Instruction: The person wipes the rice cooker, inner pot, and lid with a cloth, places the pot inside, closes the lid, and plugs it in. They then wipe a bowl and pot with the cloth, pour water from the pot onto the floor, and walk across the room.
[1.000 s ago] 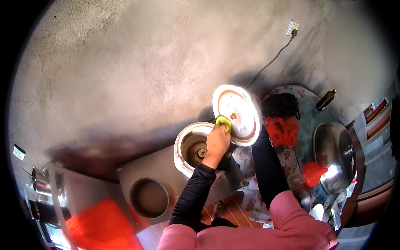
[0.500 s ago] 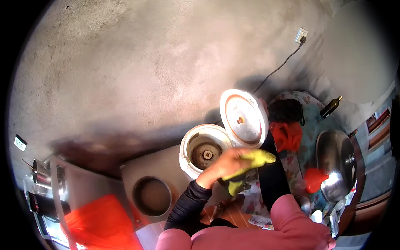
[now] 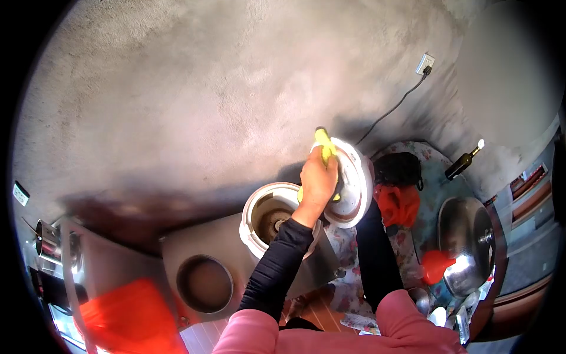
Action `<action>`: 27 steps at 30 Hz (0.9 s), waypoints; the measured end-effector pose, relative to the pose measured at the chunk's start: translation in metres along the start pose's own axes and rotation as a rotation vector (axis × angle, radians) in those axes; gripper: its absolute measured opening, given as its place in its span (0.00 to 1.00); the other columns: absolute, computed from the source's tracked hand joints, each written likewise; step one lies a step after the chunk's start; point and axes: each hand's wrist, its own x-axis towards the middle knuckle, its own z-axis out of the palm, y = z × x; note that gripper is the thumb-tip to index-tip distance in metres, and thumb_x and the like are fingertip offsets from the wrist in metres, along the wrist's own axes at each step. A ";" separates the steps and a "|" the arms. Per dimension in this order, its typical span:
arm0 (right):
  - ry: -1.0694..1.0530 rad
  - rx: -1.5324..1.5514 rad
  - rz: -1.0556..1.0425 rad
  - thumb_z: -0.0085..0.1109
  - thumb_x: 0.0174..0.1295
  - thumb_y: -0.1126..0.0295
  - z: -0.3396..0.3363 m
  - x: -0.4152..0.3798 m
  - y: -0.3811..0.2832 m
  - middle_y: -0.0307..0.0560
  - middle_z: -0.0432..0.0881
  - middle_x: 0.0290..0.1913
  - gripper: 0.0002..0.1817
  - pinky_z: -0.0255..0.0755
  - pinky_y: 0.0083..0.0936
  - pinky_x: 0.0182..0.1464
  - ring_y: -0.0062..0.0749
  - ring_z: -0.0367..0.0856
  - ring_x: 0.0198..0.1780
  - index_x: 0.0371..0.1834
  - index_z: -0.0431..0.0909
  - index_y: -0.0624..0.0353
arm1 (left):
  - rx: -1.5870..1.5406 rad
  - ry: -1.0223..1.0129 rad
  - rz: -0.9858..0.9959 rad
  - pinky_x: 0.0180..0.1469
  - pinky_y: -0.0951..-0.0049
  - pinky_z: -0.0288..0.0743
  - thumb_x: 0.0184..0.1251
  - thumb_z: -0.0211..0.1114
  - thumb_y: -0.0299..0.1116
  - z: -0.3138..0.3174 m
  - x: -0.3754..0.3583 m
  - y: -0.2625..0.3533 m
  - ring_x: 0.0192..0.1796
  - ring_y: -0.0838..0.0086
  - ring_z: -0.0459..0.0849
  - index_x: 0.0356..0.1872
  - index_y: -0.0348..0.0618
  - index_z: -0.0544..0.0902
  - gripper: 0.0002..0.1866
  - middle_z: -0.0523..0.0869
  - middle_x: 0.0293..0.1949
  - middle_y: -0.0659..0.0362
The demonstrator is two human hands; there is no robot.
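Note:
A white rice cooker (image 3: 250, 227) stands with its top uncovered, and a heating plate shows at the bottom of its bare inside. Its round white lid (image 3: 352, 203) is tilted up at the right, inner face toward me. My left hand (image 3: 319, 182) grips a yellow cloth (image 3: 323, 141) with dark patches and holds it against the left part of that inner face. My right arm, in a black sleeve (image 3: 371, 248), reaches up behind the lid. The right hand is hidden there, so its fingers do not show.
Left of the cooker, a round dark-rimmed vessel or recess (image 3: 204, 284) is at the metal tabletop (image 3: 177, 245). Further left lies a red bag (image 3: 130, 315). On the right are a large metal lid (image 3: 466, 236), a red ladle-like item (image 3: 435, 266) and a bottle (image 3: 460, 166). A cord (image 3: 392, 112) runs to the wall socket.
My left hand has moved up with the yellow cloth, from in front of the lid's lower edge to its inner face. The whole view has shifted slightly.

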 end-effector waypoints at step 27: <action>0.080 -0.084 -0.002 0.44 0.67 0.58 -0.006 -0.044 -0.018 0.49 0.74 0.53 0.22 0.62 0.22 0.57 0.30 0.71 0.55 0.55 0.68 0.64 | -0.069 0.228 -0.058 0.43 0.51 0.71 0.59 0.55 0.30 -0.011 0.013 -0.061 0.41 0.42 0.78 0.53 0.41 0.65 0.20 0.79 0.37 0.38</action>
